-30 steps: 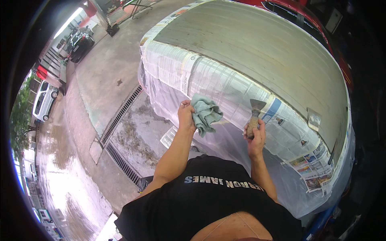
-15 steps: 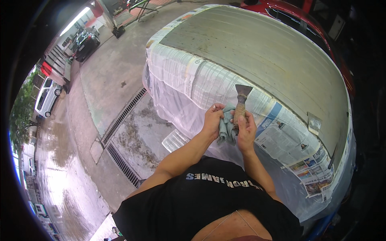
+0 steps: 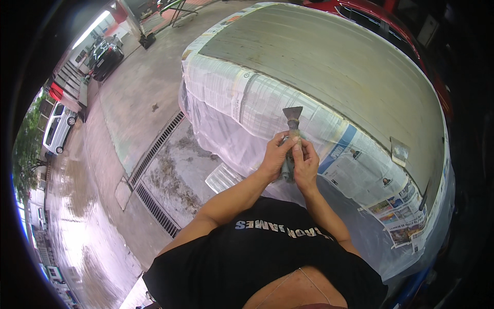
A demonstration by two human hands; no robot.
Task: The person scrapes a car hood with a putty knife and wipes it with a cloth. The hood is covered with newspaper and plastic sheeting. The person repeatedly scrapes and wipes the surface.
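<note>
Both of my hands meet in front of my chest around a putty knife [image 3: 293, 114], its flared dark blade pointing away from me. My left hand [image 3: 276, 156] is closed on a grey-green cloth [image 3: 286, 174], which hangs beneath the fingers against the knife's handle. My right hand [image 3: 306, 164] is closed on the same handle, thumb on top near the left thumb. Fingers hide most of the handle and part of the cloth. Beyond the hands is a vehicle roof [image 3: 319, 62], dull grey-green, edged with taped newspaper [image 3: 206, 82].
A flat spreader plate [image 3: 400, 152] lies at the roof's right edge, near a dark slim tool [image 3: 425, 194]. Clear plastic sheeting [image 3: 221, 134] drapes the vehicle's side. A floor drain grate [image 3: 157, 149] runs at left. A red car [image 3: 370, 20] stands behind; a black car [image 3: 106, 57] is far left.
My hands have come together, with the cloth now against the putty knife's handle. The knife has moved left and its blade points more directly away from me.
</note>
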